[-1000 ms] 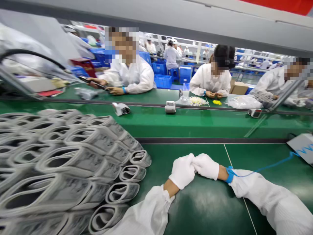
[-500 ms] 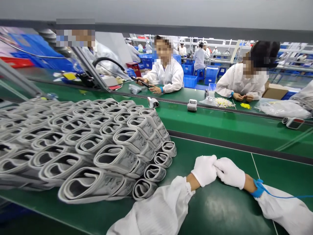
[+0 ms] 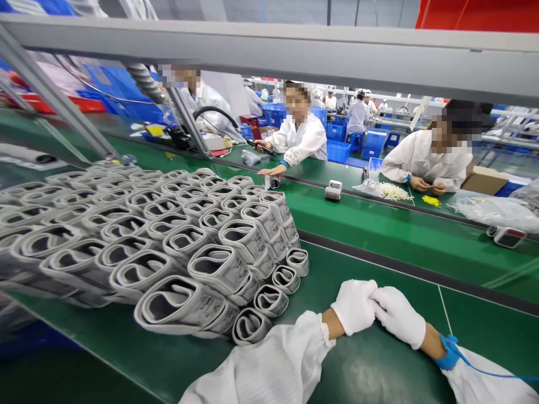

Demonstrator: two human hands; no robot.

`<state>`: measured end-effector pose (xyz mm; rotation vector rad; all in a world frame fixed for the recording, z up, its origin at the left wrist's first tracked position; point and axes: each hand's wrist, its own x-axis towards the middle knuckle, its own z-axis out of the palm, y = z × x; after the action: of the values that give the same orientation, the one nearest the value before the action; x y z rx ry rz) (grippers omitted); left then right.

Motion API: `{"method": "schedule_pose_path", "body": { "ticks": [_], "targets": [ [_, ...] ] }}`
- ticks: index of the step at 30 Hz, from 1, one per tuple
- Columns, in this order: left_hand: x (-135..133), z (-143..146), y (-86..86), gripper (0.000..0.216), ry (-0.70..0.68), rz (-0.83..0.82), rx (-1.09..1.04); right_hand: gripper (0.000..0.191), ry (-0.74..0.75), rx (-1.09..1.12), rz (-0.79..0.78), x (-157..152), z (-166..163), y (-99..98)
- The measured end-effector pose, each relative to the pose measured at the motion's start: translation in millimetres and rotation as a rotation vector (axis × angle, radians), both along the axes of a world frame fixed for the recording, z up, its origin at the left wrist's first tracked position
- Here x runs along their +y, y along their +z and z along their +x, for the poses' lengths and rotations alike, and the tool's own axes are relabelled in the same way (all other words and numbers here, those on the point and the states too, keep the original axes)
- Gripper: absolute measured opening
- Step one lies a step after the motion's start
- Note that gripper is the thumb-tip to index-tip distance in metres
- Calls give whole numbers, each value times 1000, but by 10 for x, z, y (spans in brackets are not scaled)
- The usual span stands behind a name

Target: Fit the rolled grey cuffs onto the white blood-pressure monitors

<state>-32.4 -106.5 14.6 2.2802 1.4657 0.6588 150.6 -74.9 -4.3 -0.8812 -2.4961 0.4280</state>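
My left hand (image 3: pixel 352 306) and my right hand (image 3: pixel 398 315), both in white gloves, rest on the green table (image 3: pixel 379 370) with their fingers curled and pressed against each other. Nothing shows inside either hand. A blue wrist strap (image 3: pixel 447 350) with a coiled cord circles my right wrist. Just left of my left sleeve lies a big stack of rolled grey cuffs (image 3: pixel 160 235); the nearest rolls (image 3: pixel 252 324) almost touch the sleeve.
A green conveyor belt (image 3: pixel 379 224) runs across beyond the table, carrying small white devices (image 3: pixel 333 191). Across it sit co-workers in white coats; one reaches a hand (image 3: pixel 269 171) to a device. A grey frame bar (image 3: pixel 295 50) crosses overhead. Blue bins stand behind.
The view has swung left and down, so the cuff stack shows more fully. My hands stay pressed together. A co-worker's hand has come forward onto the belt's edge.
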Motion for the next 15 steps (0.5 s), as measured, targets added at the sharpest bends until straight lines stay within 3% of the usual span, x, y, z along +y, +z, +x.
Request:
{"method": "schedule_pose_path", "body": {
  "ticks": [5, 15],
  "targets": [
    [-8, 24, 18, 3, 19, 0, -70, 25, -45, -26, -1, 7, 5, -50],
    [13, 73, -11, 17, 91, 15, -191, 26, -194, 100, 91, 1, 22, -43]
  ]
}}
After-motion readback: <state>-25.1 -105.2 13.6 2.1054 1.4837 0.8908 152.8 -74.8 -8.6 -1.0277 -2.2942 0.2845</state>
